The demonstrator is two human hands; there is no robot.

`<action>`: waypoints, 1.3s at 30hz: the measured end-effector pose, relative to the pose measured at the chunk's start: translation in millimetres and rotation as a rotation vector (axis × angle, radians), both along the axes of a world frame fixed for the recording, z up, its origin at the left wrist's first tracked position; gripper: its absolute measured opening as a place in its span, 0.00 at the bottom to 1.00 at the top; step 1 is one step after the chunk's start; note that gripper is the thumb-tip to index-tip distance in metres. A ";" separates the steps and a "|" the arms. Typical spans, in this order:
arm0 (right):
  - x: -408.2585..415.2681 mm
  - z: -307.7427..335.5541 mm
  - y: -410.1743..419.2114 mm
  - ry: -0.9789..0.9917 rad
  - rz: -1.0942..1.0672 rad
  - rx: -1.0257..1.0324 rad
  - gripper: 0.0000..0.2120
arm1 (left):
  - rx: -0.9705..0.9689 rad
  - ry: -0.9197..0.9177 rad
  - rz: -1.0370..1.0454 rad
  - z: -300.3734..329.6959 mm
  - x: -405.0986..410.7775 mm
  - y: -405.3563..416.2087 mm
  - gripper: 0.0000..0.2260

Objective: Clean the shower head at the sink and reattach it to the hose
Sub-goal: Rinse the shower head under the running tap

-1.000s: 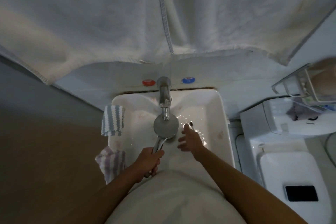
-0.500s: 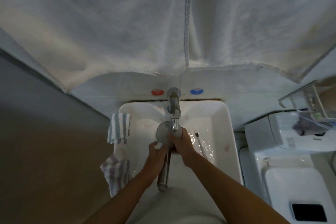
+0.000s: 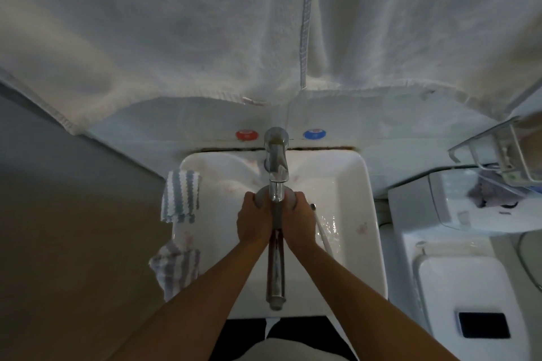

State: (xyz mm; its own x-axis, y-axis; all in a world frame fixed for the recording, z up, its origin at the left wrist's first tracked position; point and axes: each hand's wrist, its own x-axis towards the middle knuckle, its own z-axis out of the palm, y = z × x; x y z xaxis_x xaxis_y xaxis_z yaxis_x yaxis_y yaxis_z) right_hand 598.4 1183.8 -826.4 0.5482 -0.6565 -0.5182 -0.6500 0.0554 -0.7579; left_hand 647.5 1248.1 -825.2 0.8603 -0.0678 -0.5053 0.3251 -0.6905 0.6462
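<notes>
On the left rim of the sink hangs a blue-and-white striped cloth point(image 3: 181, 200), and nearer to me on the same rim a faded purple-striped rag point(image 3: 175, 268) droops over the edge. The white rectangular ceramic sink point(image 3: 356, 184) sits below a wall with a red round tap cap point(image 3: 247, 134) left of the spout and a blue round tap cap point(image 3: 314, 134) right of it. Between them the chrome faucet point(image 3: 276, 164) reaches out over the basin.

My left hand point(image 3: 254, 224) grips the left side of the grey round shower head point(image 3: 275, 231), fingers curled around its disc. The disc sits directly under the faucet's outlet, and its shiny chrome handle runs back toward me over the near rim of the sink. My right hand point(image 3: 299, 224) grips the right side of the disc the same way, so both hands hold it between them.

Just right of my right hand a white toothbrush point(image 3: 321, 228) lies in the wet basin, its head pointing toward the far wall. A large white towel point(image 3: 205, 38) hangs above everything. At the far right stands a white toilet point(image 3: 457, 281), with a wire rack point(image 3: 498, 152) on the wall above it.
</notes>
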 end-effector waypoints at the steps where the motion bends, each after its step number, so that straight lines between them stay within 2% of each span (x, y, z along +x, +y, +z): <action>1: 2.7 -0.1 -3.5 -0.001 0.007 -0.036 0.28 | -0.005 -0.009 0.016 -1.5 -1.4 -1.4 0.17; 4: 6.1 -0.4 -12.9 -0.027 0.118 -0.109 0.17 | -0.005 -0.028 0.083 -8.1 -5.2 -2.2 0.20; 5: 5.4 -0.3 -13.3 -0.039 0.168 -0.153 0.14 | 0.016 -0.043 0.076 -9.3 -6.3 -2.5 0.19; 7: 2.9 0.9 -9.1 -0.067 0.131 -0.202 0.09 | 0.022 -0.105 -0.003 -7.6 -9.6 -3.7 0.15; 11: -0.1 -11.6 -3.3 -0.069 0.009 -0.210 0.15 | 0.037 -0.215 -0.207 -11.4 -18.3 -1.5 0.13; 14: -3.3 -18.7 -3.1 -0.051 0.061 -0.155 0.11 | 0.132 -0.209 -0.222 -17.6 -12.6 3.2 0.10; 17: -7.2 -20.0 2.2 -0.088 0.168 -0.254 0.08 | 0.147 -0.226 -0.208 -13.1 -8.8 1.2 0.12; 21: 0.1 -19.8 0.8 -0.057 0.087 -0.283 0.13 | 0.080 -0.103 0.008 -9.7 -7.4 -1.9 0.16; 23: 5.1 -18.1 -1.6 -0.013 -0.018 -0.278 0.16 | 0.025 -0.034 -0.008 -8.8 -10.1 -1.8 0.15; 25: 5.8 -19.0 -4.4 0.052 -0.052 -0.286 0.17 | -0.054 -0.010 -0.110 -8.3 -16.6 -0.4 0.15; 27: 4.6 -20.2 -2.6 0.038 -0.005 -0.274 0.14 | -0.070 -0.040 -0.158 -11.5 -19.2 3.2 0.15; 29: -0.3 -21.4 3.2 -0.069 0.099 -0.309 0.10 | -0.013 -0.090 -0.121 -13.4 -15.1 5.7 0.13; 32: -6.4 -22.5 7.8 -0.180 0.233 -0.375 0.14 | 0.033 -0.087 -0.035 -8.7 -4.5 4.6 0.15; 34: -4.9 -25.9 5.0 -0.179 0.247 -0.382 0.13 | 0.062 -0.056 -0.009 -5.3 -0.7 2.9 0.16; 37: 4.8 -27.9 -1.9 -0.114 0.166 -0.337 0.07 | -0.023 0.024 -0.059 -10.7 -2.8 3.8 0.15; 39: 10.8 -21.3 -8.9 -0.023 0.090 -0.266 0.12 | -0.175 0.085 -0.103 -14.6 -6.2 7.4 0.22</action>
State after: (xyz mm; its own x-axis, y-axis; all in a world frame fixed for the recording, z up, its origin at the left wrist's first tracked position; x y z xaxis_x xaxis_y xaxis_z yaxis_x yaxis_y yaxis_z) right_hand 609.2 1174.9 -847.7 0.6203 -0.7158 -0.3206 -0.6255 -0.2048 -0.7529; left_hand 641.2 1255.5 -839.8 0.7989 -0.2464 -0.5487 0.3169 -0.6030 0.7321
